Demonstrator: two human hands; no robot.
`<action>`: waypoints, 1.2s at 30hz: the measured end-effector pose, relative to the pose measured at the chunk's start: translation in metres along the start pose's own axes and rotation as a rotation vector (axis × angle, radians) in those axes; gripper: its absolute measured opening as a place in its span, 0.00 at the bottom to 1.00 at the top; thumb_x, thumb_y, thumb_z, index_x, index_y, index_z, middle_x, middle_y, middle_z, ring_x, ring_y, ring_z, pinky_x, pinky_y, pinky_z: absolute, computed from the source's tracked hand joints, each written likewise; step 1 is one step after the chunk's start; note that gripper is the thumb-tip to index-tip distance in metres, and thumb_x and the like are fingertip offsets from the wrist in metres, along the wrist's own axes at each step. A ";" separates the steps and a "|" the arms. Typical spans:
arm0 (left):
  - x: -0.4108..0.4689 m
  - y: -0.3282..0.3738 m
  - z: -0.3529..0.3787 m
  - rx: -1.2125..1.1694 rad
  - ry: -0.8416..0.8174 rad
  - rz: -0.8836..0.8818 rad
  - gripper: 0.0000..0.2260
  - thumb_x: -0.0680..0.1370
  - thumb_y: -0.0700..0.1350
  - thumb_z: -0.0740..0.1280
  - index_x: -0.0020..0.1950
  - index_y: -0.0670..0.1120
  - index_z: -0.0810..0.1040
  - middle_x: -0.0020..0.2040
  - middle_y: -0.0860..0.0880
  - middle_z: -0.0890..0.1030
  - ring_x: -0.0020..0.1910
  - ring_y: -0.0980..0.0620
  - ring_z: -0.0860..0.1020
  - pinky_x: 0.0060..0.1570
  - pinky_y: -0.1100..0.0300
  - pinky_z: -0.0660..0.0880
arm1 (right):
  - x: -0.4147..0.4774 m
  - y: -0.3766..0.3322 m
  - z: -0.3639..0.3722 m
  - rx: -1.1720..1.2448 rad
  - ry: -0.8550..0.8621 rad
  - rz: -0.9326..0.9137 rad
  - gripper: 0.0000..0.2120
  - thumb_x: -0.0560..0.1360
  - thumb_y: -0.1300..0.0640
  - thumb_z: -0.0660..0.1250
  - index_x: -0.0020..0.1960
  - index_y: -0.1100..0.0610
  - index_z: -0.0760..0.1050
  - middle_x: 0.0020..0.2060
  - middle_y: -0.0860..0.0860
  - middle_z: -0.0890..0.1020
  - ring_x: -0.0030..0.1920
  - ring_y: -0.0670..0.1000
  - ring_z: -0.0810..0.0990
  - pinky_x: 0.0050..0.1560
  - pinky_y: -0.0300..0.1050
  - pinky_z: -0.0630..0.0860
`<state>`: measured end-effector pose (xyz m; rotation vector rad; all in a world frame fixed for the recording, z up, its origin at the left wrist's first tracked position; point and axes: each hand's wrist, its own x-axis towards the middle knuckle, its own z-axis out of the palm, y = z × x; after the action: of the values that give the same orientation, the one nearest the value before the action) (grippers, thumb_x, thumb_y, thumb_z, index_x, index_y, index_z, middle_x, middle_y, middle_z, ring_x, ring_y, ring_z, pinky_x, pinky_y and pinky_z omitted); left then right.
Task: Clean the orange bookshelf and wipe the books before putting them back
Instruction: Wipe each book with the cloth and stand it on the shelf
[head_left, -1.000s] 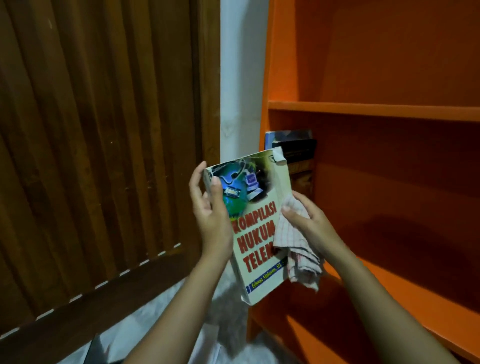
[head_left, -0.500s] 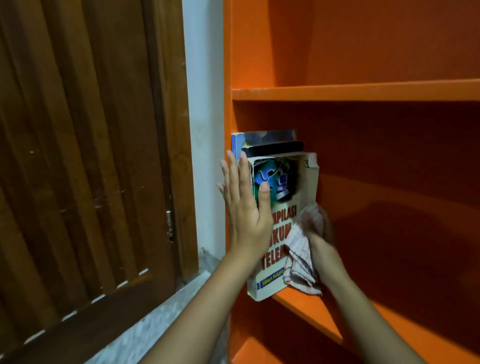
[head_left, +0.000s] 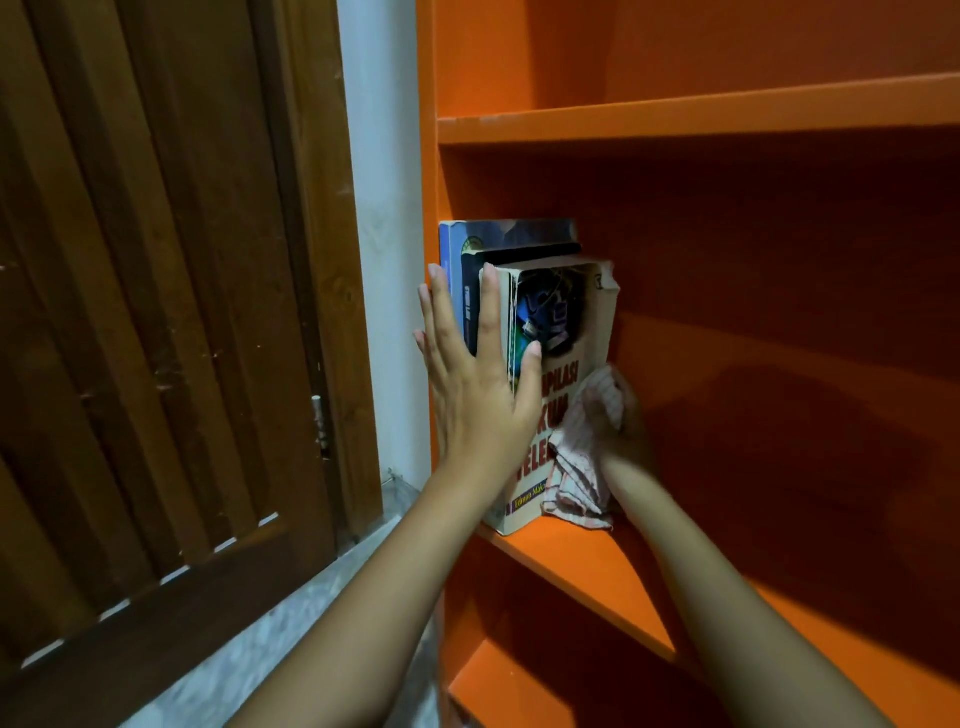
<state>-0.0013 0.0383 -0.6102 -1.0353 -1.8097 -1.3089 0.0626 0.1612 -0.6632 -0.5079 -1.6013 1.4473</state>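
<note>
The white book is standing upright on the middle shelf of the orange bookshelf, against two darker books; a second ago it was being held in the air. The left hand is pressing its spine, fingers straight and together, thumb on the cover. The right hand is gripping the checked cloth against the cover.

The bookshelf is bright orange, darker where shaded. The front book has a cream cover with red block lettering, a blue and green picture on a dark patch, and a blue strip low down. Beside it are a black book and a blue book. The cloth is white with thin red checks. The door is dark brown with vertical slats, the wall white, the floor mottled grey.
</note>
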 end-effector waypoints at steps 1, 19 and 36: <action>0.000 0.001 -0.001 -0.007 -0.010 -0.010 0.30 0.79 0.49 0.60 0.77 0.50 0.49 0.77 0.43 0.40 0.76 0.48 0.37 0.73 0.50 0.38 | -0.003 0.000 -0.001 0.011 0.004 -0.006 0.40 0.65 0.34 0.69 0.68 0.55 0.66 0.67 0.58 0.71 0.66 0.58 0.71 0.66 0.57 0.69; -0.007 0.005 -0.114 -0.091 -0.232 -0.058 0.23 0.79 0.46 0.61 0.74 0.47 0.60 0.69 0.49 0.68 0.68 0.55 0.66 0.61 0.63 0.65 | -0.083 -0.097 -0.013 -0.483 0.063 -0.303 0.15 0.75 0.53 0.66 0.60 0.47 0.71 0.55 0.46 0.78 0.55 0.50 0.75 0.53 0.50 0.74; -0.276 -0.223 -0.201 0.199 -0.737 -0.941 0.16 0.79 0.47 0.62 0.66 0.43 0.71 0.63 0.43 0.74 0.61 0.45 0.74 0.56 0.59 0.68 | -0.259 0.145 0.117 -0.701 -0.688 0.269 0.12 0.75 0.49 0.65 0.58 0.46 0.71 0.53 0.48 0.80 0.50 0.49 0.78 0.51 0.49 0.75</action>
<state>-0.0573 -0.2543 -0.8880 -0.5641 -3.1614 -1.2446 0.0643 -0.0758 -0.8775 -0.6757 -2.7121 1.2871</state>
